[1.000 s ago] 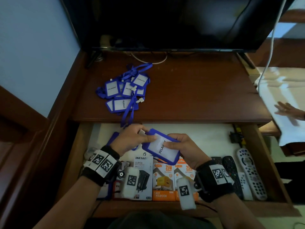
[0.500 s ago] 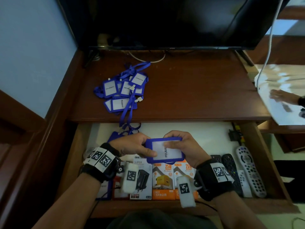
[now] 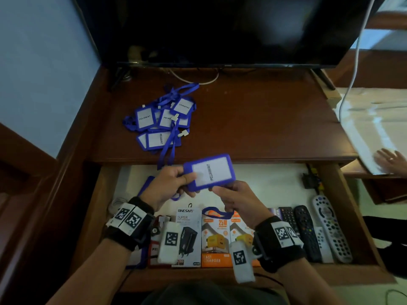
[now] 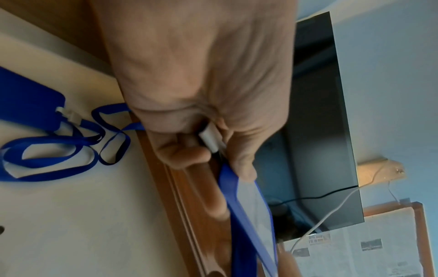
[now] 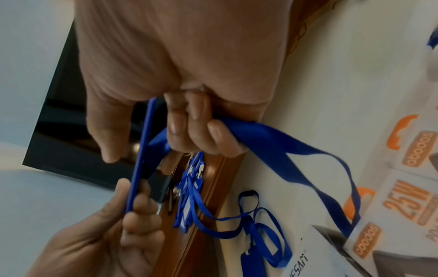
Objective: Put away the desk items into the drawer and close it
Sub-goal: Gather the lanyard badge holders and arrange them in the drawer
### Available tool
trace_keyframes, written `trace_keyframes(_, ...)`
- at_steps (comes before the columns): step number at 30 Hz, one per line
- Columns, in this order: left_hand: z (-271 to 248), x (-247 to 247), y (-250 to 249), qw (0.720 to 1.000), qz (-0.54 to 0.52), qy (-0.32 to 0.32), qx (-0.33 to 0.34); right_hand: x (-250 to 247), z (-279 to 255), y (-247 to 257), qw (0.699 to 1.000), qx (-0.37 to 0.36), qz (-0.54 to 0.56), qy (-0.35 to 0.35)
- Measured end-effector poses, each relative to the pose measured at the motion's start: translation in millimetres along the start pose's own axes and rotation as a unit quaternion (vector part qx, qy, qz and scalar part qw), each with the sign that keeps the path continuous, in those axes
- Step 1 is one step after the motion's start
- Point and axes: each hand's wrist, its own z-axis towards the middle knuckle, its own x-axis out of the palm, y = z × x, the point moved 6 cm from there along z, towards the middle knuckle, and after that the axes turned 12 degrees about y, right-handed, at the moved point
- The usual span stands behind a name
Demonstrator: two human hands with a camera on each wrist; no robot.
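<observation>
– Head view, against half a second ago: badge holder [image 3: 209,172] lifted, no longer low over the charger boxes [image 3: 215,236] but up level with the front edge of the desk [image 3: 264,119], tilted, print blurred.

– And held how?

– Between both hands, above the open drawer [image 3: 343,205]. Left hand [image 3: 169,186] pinching the left short end, thumb on top, fingers underneath. Right hand [image 3: 237,199] now under the near long edge instead of over the top.

– Closer look from the wrists?

– Left wrist view: white clip [image 4: 209,137] tucked between thumb and curled fingers, blue edge running away from the fingertips. Right wrist view: fingers curled round the blue lanyard [image 5: 296,148], thumb alongside the thin edge of the holder, strap trailing down towards the boxes.

– Anything already put away?

– One more badge [image 4: 26,101] lying flat on the drawer's white floor, strap looped beside it. Remotes [image 3: 330,227] in a row at the right end.

– Left on the desk?

– Pile of badges [image 3: 163,122] tangled in straps, back left, unmoved, one strap hanging over the front edge. Off to the right, someone else's hand [image 3: 389,160] flat on white cloth, shifted nearer than before.
</observation>
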Motion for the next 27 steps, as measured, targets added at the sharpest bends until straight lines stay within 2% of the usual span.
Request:
trace_keyframes(3, 0.6, -5.2, 2.7, 0.996, -0.03, -0.082, 0.021, 7.1, 2.7, 1.7, 0.999, 0.008, -0.04, 0.007)
trace_keyframes(7, 0.0, -2.8, 10.3, 0.987, -0.047, -0.15, 0.035, 17.8, 7.4, 4.3, 0.995, 0.034, -0.096, 0.025)
trace_keyframes(11, 2.7, -3.4, 18.9, 0.983, 0.078, -0.166, 0.022, 27.4, 6.7, 5.1, 0.986, 0.048, -0.144, 0.064)
trace_keyframes(15, 3.9, 4.0, 18.8, 0.967, 0.231, -0.1, -0.032, 30.7, 5.4, 14.0, 0.97, 0.049, -0.219, 0.091)
trace_keyframes(18, 5.4, 10.8, 23.2, 0.969, 0.239, -0.017, -0.058, 24.5, 4.7, 25.1, 0.964, 0.034, -0.25, 0.083)
trace_keyframes(22, 4.6, 21.4, 23.7, 0.957, 0.265, 0.101, -0.057, 14.9, 7.4, 27.0, 0.957, 0.029, -0.276, 0.086)
trace_keyframes(27, 0.1, 27.0, 18.3, 0.961, 0.222, 0.154, -0.055, 1.5, 10.9, 24.0, 0.949, 0.025, -0.308, 0.066)
